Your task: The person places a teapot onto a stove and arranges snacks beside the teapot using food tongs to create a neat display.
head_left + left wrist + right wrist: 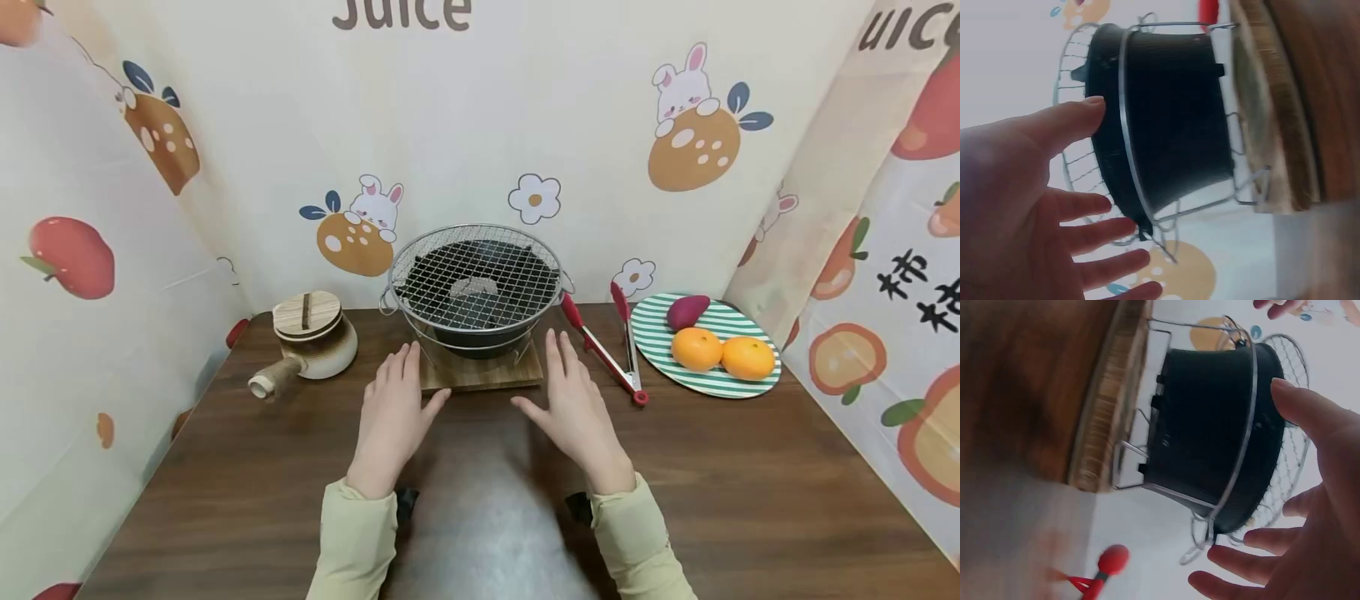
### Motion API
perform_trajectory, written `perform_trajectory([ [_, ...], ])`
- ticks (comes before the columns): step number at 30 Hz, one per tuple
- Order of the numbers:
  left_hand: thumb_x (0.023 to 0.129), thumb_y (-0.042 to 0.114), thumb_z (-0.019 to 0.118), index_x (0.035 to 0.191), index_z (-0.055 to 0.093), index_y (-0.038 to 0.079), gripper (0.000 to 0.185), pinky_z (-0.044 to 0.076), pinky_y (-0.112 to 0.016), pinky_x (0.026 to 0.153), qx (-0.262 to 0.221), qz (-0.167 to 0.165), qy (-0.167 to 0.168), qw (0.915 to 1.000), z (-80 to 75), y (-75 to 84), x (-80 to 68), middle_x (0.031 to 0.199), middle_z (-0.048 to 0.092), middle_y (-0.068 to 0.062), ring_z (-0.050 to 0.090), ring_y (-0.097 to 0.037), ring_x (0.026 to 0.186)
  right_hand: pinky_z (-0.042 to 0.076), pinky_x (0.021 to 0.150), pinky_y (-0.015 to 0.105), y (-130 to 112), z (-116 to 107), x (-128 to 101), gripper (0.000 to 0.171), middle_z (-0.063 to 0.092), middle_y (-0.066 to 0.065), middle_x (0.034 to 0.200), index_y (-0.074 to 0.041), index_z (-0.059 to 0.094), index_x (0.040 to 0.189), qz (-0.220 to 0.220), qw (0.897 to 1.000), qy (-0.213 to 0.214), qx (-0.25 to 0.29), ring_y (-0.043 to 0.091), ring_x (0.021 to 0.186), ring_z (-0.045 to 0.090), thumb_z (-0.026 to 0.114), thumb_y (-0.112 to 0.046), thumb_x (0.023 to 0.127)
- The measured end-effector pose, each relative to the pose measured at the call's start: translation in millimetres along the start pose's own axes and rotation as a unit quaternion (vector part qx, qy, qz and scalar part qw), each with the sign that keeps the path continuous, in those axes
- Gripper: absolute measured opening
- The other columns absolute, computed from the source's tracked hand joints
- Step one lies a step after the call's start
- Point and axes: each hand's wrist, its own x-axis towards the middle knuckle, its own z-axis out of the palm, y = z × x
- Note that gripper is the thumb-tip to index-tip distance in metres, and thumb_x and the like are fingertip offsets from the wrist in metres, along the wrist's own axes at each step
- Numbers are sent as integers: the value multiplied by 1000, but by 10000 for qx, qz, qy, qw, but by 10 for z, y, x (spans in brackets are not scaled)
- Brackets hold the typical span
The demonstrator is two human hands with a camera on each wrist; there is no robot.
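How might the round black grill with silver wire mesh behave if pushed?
The round black grill is probably rigid, given its metallic-looking wire stand. It might tip, since it widens toward the top.

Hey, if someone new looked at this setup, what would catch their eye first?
Probably the black grill under its round wire mesh, standing on a wooden board just beyond the left hand and right hand. Next, the two bright oranges on the green-striped plate at the head view's right, with red-tipped tongs beside it.
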Motion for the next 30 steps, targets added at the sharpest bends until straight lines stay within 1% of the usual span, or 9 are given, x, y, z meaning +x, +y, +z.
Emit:
perform_trajectory([
  [3,91,44,63,147,34,0,77,40,-57,103,19,51,-106,9999,69,-41,-1,149,41,-22,40,-42,136,42,97,64,71,75,-25,105,19,24,159,-5,10,155,115,9999,-72,-22,48,132,43,72,-49,82],
  [6,91,44,62,147,34,1,76,40,-57,103,77,25,-123,9999,105,-107,23,149,41,-22,41,-41,136,42,96,65,125,125,-9,105,19,23,159,-6,10,155,177,9998,-97,-40,48,131,43,72,-49,82],
  [11,92,44,62,148,32,1,77,39,-58,104,145,-82,-238,9996,132,-223,53,150,40,-23,40,-41,137,43,96,63,138,203,45,106,21,24,158,-5,10,155,102,9997,-197,-74,48,131,44,71,-52,81],
  [15,92,44,61,148,32,1,77,39,-59,103,185,-42,-386,9991,187,-258,82,150,40,-22,40,-41,137,44,96,62,139,261,91,107,26,25,156,-1,13,154,77,9997,-196,-146,48,127,47,73,-50,80],
  [19,92,45,61,147,34,0,77,39,-58,103,186,-2,-530,9984,275,-268,99,150,40,-21,42,-40,136,44,97,60,144,308,138,107,27,24,156,0,13,154,146,9993,-309,-149,48,127,47,73,-50,80],
  [24,92,45,61,146,36,0,75,41,-57,101,181,18,-497,9986,318,-290,100,148,43,-21,44,-40,134,47,94,59,140,401,194,108,29,25,154,2,14,153,122,9993,-298,-205,47,122,50,74,-51,79],
  [30,91,45,62,144,40,0,73,42,-56,100,373,123,-459,9982,325,-359,151,145,45,-21,46,-40,131,50,90,55,158,490,258,107,36,28,149,9,20,149,-16,9992,-144,-373,46,116,54,75,-50,79],
])
